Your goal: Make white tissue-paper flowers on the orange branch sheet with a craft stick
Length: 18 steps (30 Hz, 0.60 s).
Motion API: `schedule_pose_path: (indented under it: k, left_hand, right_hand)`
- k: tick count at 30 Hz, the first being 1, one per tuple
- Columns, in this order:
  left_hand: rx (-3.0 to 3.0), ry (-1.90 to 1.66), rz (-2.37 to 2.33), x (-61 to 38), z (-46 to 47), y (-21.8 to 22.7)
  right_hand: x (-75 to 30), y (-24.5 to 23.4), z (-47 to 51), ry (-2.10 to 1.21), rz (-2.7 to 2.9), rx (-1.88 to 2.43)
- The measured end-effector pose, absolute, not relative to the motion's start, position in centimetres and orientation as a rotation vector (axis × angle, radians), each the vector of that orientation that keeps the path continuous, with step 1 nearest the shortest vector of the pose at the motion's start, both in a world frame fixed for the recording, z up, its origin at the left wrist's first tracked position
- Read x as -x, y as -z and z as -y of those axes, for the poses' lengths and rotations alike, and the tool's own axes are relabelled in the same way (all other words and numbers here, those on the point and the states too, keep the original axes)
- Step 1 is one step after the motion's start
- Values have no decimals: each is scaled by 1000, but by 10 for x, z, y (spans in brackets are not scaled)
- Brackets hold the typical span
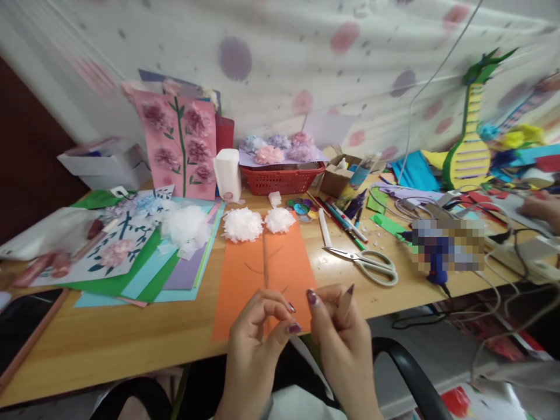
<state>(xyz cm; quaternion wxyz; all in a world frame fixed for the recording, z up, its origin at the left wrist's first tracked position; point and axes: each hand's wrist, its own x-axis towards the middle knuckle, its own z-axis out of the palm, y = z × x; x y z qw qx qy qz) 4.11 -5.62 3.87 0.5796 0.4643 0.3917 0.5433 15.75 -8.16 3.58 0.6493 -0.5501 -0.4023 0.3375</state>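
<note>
My left hand (258, 341) hovers over the near edge of an orange paper sheet (227, 286), its thumb and fingertips drawn together in a pinch. Just to its right is my right hand (343, 344), also closed, with the thumb against the curled fingers. Whatever either hand pinches is too small or hidden to make out. Dark stem-like lines run along the orange sheet. At its far end sit two fluffy white paper flowers (243, 224), side by side.
Scissors (371, 265) and several pens (345, 221) lie right of the sheet. A blue glue gun (437, 256) sits among cables. Coloured papers (149, 271) and a loose white tissue heap (186, 224) are at left. A red basket (282, 179) stands behind. Another person's hand (542, 210) shows far right.
</note>
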Motion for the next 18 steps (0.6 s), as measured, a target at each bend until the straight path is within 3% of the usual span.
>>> schedule_pose_path:
  k: [4, 9, 14, 18]
  left_hand:
    - [-796, -1254, -1000, -55, 68, -38]
    - [-843, -1144, -860, -114, 67, -31]
    - [-1370, -765, -517, -190, 87, -19]
    - [-1856, -694, -202, -168, 90, -12]
  right_hand:
    - [-188, -50, 95, -619, 695, 1192]
    - [-205, -79, 131, -534, 602, 1066]
    - [-218, -94, 153, -535, 675, 1086]
    - [-251, -90, 154, -602, 750, 1329]
